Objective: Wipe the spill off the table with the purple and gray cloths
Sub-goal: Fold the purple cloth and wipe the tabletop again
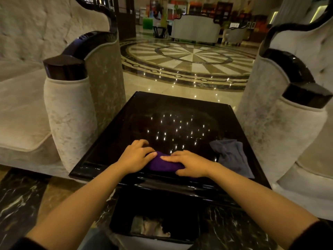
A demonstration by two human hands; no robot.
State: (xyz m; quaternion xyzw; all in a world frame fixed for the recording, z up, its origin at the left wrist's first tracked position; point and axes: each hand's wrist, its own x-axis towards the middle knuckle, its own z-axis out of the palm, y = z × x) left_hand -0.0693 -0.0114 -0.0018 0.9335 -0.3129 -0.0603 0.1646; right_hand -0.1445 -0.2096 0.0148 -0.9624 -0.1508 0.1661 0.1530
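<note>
Both hands are lying flat on the purple cloth [163, 164] at the near edge of the table [111, 141]. The left hand [136, 156] is pressing down on the cloth's left end with its fingers loosely spread, the fingertips reaching past the cloth onto the bare tabletop, the thumb pointing toward the other hand. The right hand [189, 164] is covering the cloth's right end, fingers extended and held close together, pointing left so that its fingertips are nearly meeting the left thumb over the bunched purple fabric. Neither hand is pinching anything — both are pressing palm-down, and only a strip of the cloth is showing between and below them.

The gray cloth [232, 156] is lying crumpled on the table's right side, just beside the right wrist but not touching it, one end trailing toward the near right corner.

The tabletop is dark and glossy, reflecting scattered points of light in its middle; whether any liquid is sitting there cannot be told. A pale upholstered armchair [70, 112] is standing close on the left of the table and a second armchair [281, 123] on the right — beyond them a polished patterned floor [189, 58] is stretching away
</note>
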